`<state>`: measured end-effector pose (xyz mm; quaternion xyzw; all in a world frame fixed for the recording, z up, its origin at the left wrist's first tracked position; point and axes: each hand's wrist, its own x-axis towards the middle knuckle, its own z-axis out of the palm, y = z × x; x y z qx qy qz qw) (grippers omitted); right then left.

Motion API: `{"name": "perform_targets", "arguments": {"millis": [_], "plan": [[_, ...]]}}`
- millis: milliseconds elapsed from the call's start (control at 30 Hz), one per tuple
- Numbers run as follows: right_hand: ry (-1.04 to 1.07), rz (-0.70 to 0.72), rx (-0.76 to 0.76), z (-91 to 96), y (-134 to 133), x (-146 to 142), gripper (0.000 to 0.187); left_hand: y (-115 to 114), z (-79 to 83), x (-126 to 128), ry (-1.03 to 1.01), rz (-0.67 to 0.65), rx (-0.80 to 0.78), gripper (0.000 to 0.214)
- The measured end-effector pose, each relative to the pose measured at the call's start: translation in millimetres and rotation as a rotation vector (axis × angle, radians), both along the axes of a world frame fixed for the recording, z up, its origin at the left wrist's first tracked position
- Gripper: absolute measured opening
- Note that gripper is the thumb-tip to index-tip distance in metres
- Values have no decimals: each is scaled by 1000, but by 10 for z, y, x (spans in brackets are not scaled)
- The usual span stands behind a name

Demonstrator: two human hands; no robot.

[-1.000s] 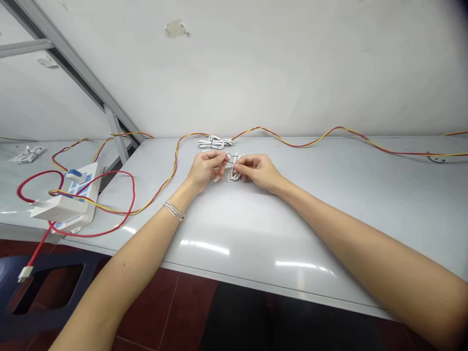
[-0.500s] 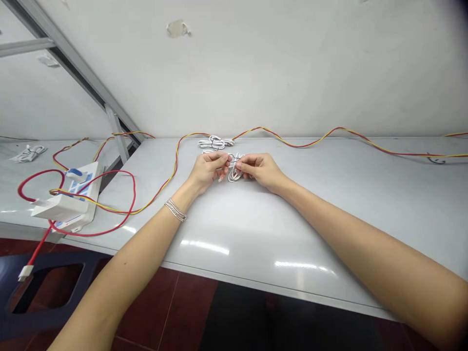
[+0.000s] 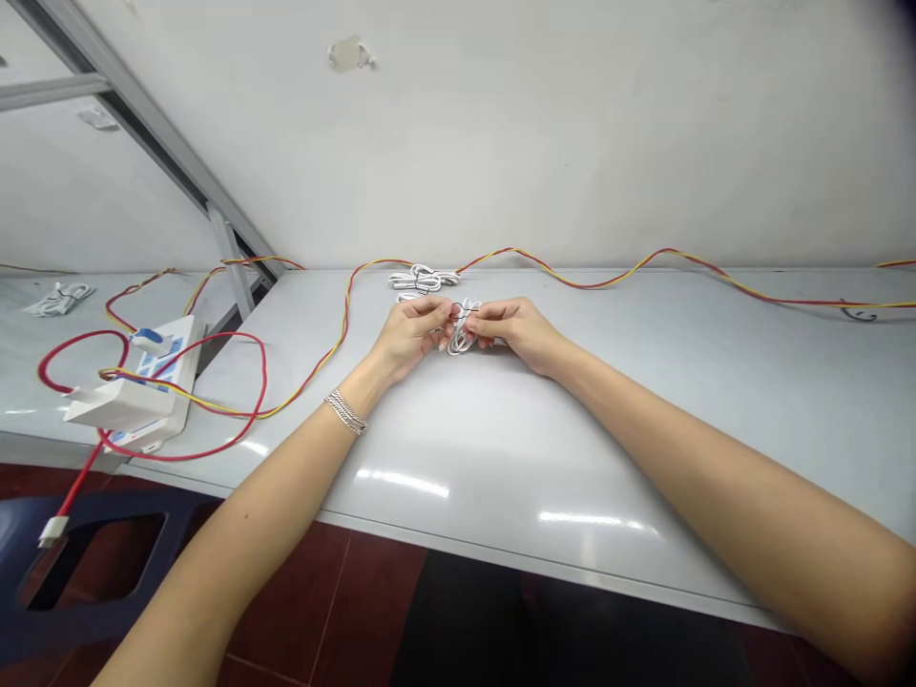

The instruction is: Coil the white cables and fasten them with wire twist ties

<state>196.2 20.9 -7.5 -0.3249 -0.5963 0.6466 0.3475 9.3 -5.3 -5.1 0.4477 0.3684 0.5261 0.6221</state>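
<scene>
A coiled white cable [image 3: 462, 342], smooth and looped, is held between both hands over the pale glossy table [image 3: 572, 429]. The left hand [image 3: 413, 334], a silver chain bracelet [image 3: 345, 412] at its wrist, and the right hand [image 3: 511, 332] pinch a thin black wire tie [image 3: 464, 310] at the coil's top, fingers closed, forearms angled inward.

So this long glossy pale-grey bench [image 3: 465, 429] has a twisted red-and-yellow two-core wire [image 3: 601, 284] snaking along its back edge, with a bundled white cable [image 3: 424, 280] sitting right next to it. Over on the left there's a flat white plastic box with blue markings [image 3: 121, 405], and a thin red cable [image 3: 259, 382] loops around it. A second grey bench section [image 3: 21, 382] carries another small white cable bundle [image 3: 58, 299].
</scene>
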Motion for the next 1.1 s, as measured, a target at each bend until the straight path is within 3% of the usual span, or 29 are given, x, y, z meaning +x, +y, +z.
{"name": "perform_targets", "arguments": {"millis": [633, 867, 1100], "plan": [[39, -28, 71, -27, -18, -27, 34, -50, 95, 27, 33, -14, -82, 14], [22, 21, 113, -39, -12, -10, 30, -40, 73, 11, 44, -60, -97, 22], [32, -29, 69, -42, -6, -2, 31, -28, 66, -21, 5, -97, -103, 26]]}}
